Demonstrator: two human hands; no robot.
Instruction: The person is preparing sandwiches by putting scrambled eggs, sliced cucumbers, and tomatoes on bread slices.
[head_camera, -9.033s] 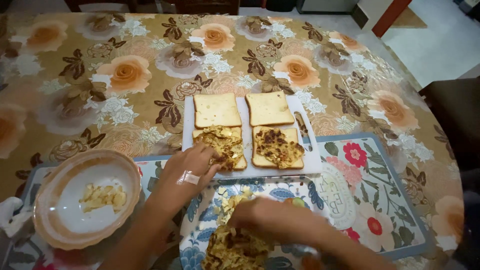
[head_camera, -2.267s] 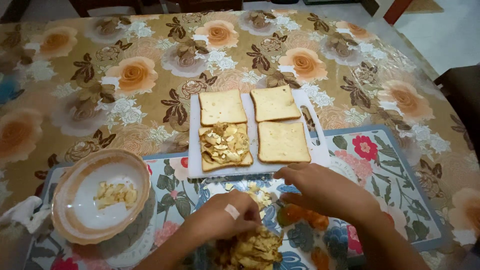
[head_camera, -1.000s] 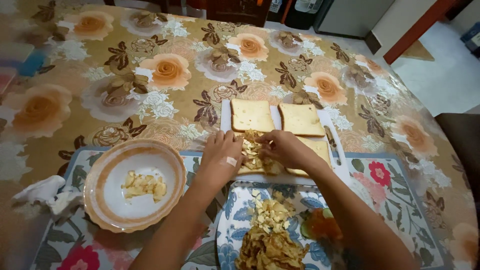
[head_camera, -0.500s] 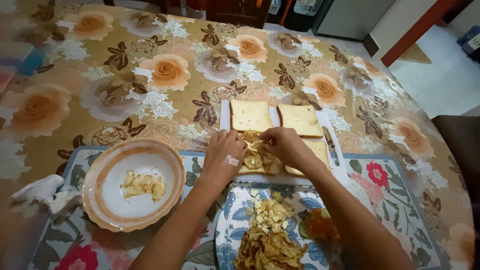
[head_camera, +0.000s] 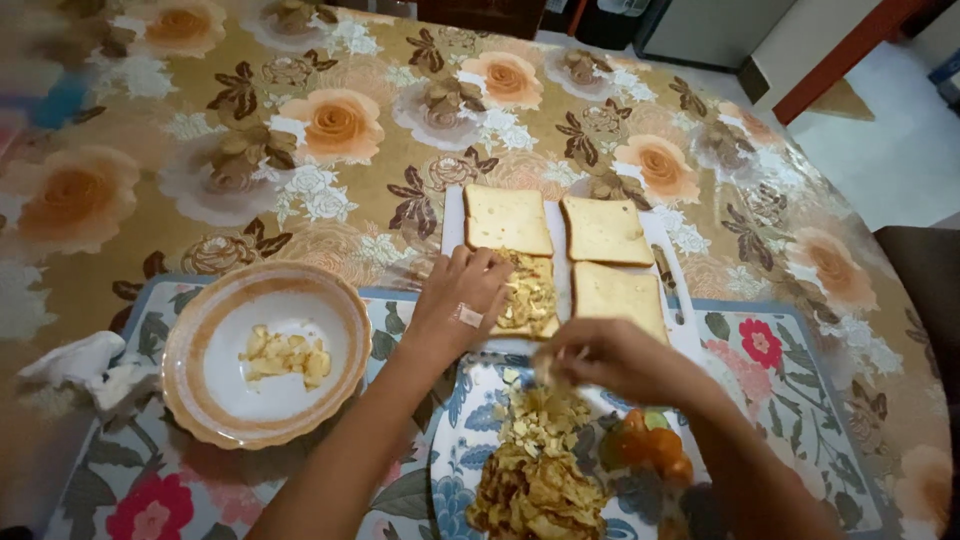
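A white cutting board (head_camera: 558, 262) carries two bare bread slices at the back (head_camera: 507, 220) (head_camera: 605, 231) and one bare slice at the front right (head_camera: 618, 298). The front left slice (head_camera: 532, 298) is covered with egg filling. My left hand (head_camera: 462, 303), with a plaster on its back, lies on that filled slice's left edge, fingers curled onto it. My right hand (head_camera: 605, 360) is blurred, fingers drawn together over the blue floral plate (head_camera: 455, 440). That plate holds cooked egg pieces (head_camera: 530, 470) and tomato slices (head_camera: 652, 447).
An orange-rimmed bowl (head_camera: 190, 385) with chopped pale pieces (head_camera: 285, 356) stands at the left on a floral placemat (head_camera: 775, 400). A crumpled tissue (head_camera: 82, 364) lies beside it. A rose-patterned cloth (head_camera: 330, 130) covers the table. A dark chair (head_camera: 920, 290) stands at the right.
My right hand has left the filled slice and come back over the blue plate. My left hand stays on the slice. The view has shifted slightly.
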